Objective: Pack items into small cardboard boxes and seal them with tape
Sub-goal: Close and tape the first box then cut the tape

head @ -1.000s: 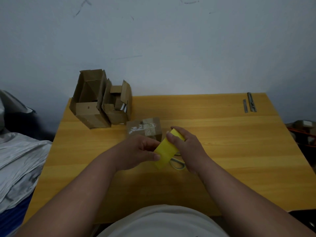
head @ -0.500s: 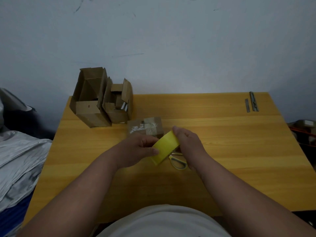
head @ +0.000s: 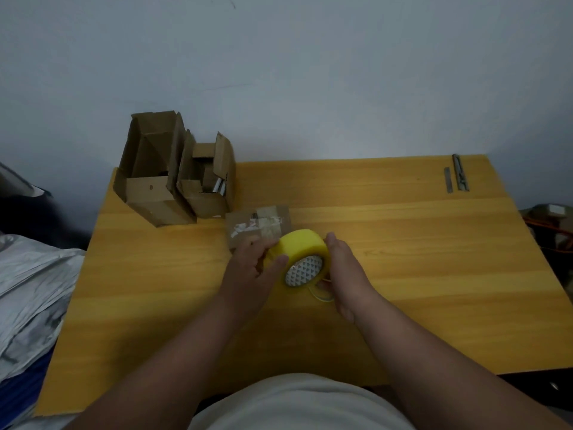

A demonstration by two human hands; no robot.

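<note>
Tape roll [head: 299, 253] now tilted, core visible, both hands gripping, no legible writing

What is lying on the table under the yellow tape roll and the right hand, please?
Yellow loop handles, probably scissors, peek out beneath the tape roll and right hand. The blades are covered, so that cannot be confirmed.

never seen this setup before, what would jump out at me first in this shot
The bright yellow tape roll stands out first, held above the middle of the wooden table between the left hand and the right hand. Just behind it sits a small taped cardboard box. At the table's far left corner stand two open cardboard boxes, flaps up.
</note>
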